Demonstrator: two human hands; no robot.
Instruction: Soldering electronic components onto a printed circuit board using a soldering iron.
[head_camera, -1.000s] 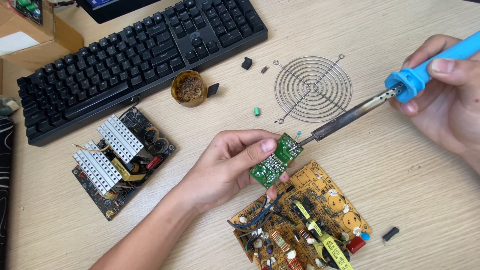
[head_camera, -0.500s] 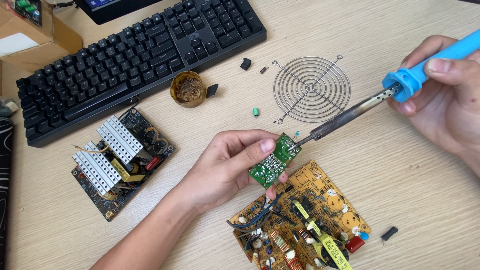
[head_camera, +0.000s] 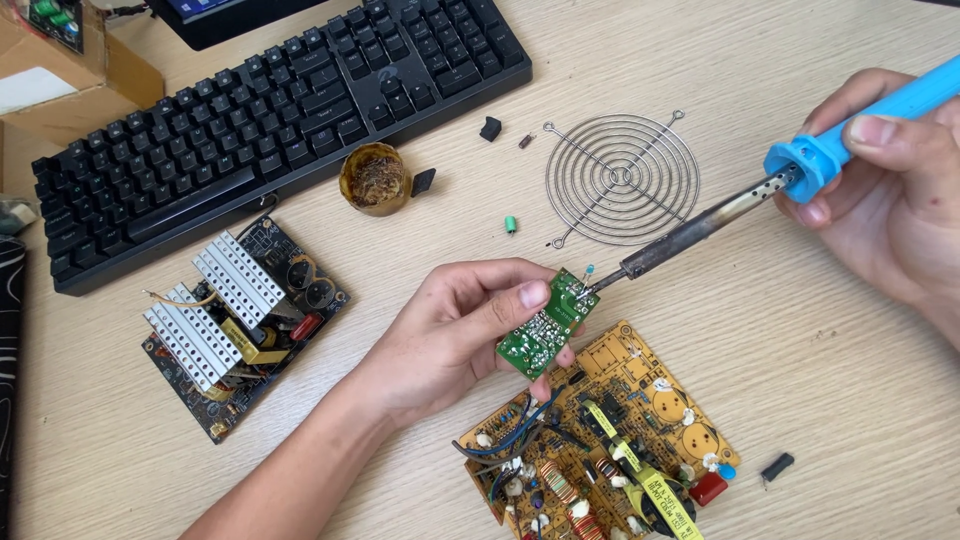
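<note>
Two hands busy: my left hand (head_camera: 455, 335) pinches a small green rectangular circuit board (head_camera: 546, 324) between thumb and fingers, just above the big yellow board (head_camera: 620, 440). My right hand (head_camera: 890, 190) grips the blue-handled soldering iron (head_camera: 760, 195), its tip touching the green board's upper corner.

- Your soldering iron (head_camera: 760, 195) has a smooth, matt blue plastic handle and a dull, scorched metal shaft.
- The small circuit board (head_camera: 545, 325) at its tip is glossy green.
- Beyond the iron's tip, the round fan guard (head_camera: 620, 180) is shiny bare wire.
- The table (head_camera: 780, 380) under it is pale, matt wood grain.
</note>
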